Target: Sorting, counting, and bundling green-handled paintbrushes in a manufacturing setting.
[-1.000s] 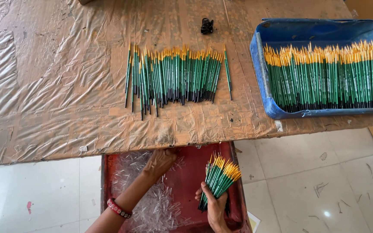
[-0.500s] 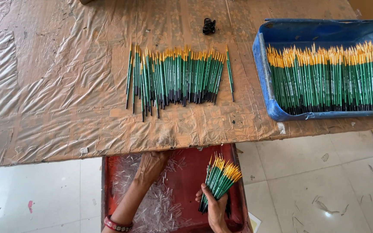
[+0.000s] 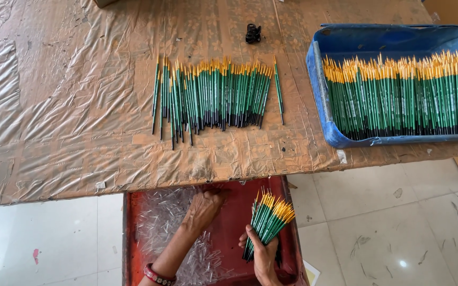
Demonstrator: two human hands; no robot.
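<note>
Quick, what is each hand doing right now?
Left hand: reaching into the clear plastic caps in the red tray; grip cannot be told.
Right hand: closed around a bundle of green brushes.

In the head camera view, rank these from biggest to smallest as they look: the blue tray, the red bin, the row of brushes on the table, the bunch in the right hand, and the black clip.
1. Blue tray and red bin: look alike, bin partly cut off and nearer the camera, so unranked.
2. Row of brushes.
3. Bunch of brushes in the right hand, though nearer.
4. Black clip.
</note>
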